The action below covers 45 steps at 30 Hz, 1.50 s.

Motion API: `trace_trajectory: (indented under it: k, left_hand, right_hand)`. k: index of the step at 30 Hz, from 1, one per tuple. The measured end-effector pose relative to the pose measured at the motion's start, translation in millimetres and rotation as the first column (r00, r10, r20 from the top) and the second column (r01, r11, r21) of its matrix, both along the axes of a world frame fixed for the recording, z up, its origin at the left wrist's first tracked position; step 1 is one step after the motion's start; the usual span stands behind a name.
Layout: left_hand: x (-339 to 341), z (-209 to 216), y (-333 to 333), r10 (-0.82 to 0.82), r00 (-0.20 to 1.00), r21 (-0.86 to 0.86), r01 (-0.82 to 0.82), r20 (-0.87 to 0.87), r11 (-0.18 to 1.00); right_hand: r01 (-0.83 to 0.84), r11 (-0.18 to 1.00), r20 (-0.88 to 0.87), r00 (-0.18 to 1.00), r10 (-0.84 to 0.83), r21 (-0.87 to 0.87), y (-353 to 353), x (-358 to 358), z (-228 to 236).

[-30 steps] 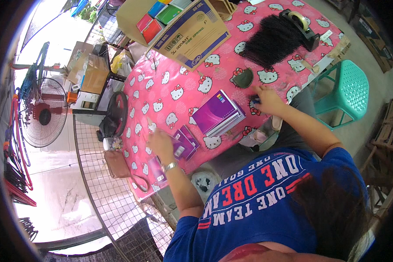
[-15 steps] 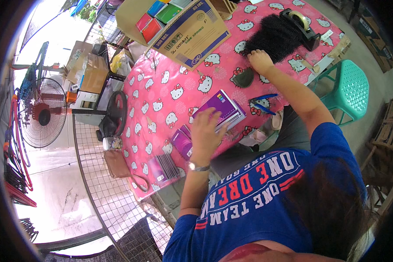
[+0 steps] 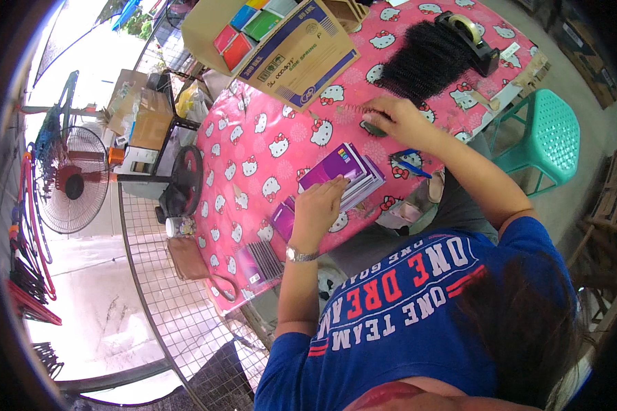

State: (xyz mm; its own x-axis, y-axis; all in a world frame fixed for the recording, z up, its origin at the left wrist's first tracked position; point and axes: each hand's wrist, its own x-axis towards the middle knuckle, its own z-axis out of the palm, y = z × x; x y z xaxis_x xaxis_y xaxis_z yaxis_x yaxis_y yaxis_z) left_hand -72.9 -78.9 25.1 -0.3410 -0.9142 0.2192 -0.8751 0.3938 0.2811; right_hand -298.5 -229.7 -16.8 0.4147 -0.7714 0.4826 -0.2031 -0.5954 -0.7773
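My left hand (image 3: 320, 209) is closed on the near left edge of a stack of purple notebooks (image 3: 332, 168), its fingers over the top cover. Between the fingertips of my right hand (image 3: 399, 122) is a thin spiral binding coil (image 3: 353, 109), its free end pointing left above the table. Under that hand lies a dark green object (image 3: 373, 129), mostly covered. Blue-handled pliers (image 3: 411, 164) rest right of the stack. Beyond my right hand spreads a heap of black spiral coils (image 3: 425, 63).
A tape dispenser (image 3: 483, 51) stands beside the heap. At the back is a cardboard box (image 3: 301, 58) holding colourful packs. More purple notebooks (image 3: 283, 218) and a bound stack (image 3: 257, 264) lie to the left, near a brown pouch (image 3: 187, 259). A green stool (image 3: 552, 137) stands right, a fan (image 3: 75, 181) left.
My right hand has come back from the coil heap toward the notebooks, now with a coil in its fingers. My left hand's spread fingers have drawn together on the stack's edge.
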Motion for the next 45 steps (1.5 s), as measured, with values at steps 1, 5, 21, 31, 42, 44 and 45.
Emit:
trace_trajectory:
  k: [1,5,21,31,42,44,45]
  left_hand:
    - [0,1,0,0.010,1.000,0.010,-0.010,0.001,1.000]
    - [13,2,2,0.047,0.995,0.044,-0.043,-0.083,0.998]
    - [-5,-12,6,0.068,0.997,-0.167,-0.075,-0.045,0.983]
    - [3,34,-17,0.199,0.965,-0.089,-0.217,-0.172,0.972]
    - [-10,20,-27,0.195,0.980,-0.060,-0.193,0.029,0.979]
    - [-10,16,-24,0.185,0.982,-0.082,-0.182,0.034,0.980]
    - [-11,14,-24,0.177,0.984,-0.106,-0.173,0.036,0.979]
  right_hand:
    - [-0.005,1.000,-0.014,1.000,0.005,-0.008,5,1,0]
    - [-0.017,0.999,0.024,1.000,0.016,0.032,20,-1,8]
    - [-0.056,0.976,0.200,0.980,0.013,0.210,63,9,18]
    - [-0.057,0.959,0.198,0.980,0.001,0.276,80,19,2]
    - [-0.222,0.907,0.205,0.966,0.156,0.357,73,20,40]
    - [-0.218,0.954,0.086,0.975,0.205,0.205,54,16,33]
    - [-0.230,0.972,-0.043,0.972,0.232,0.046,47,14,31]
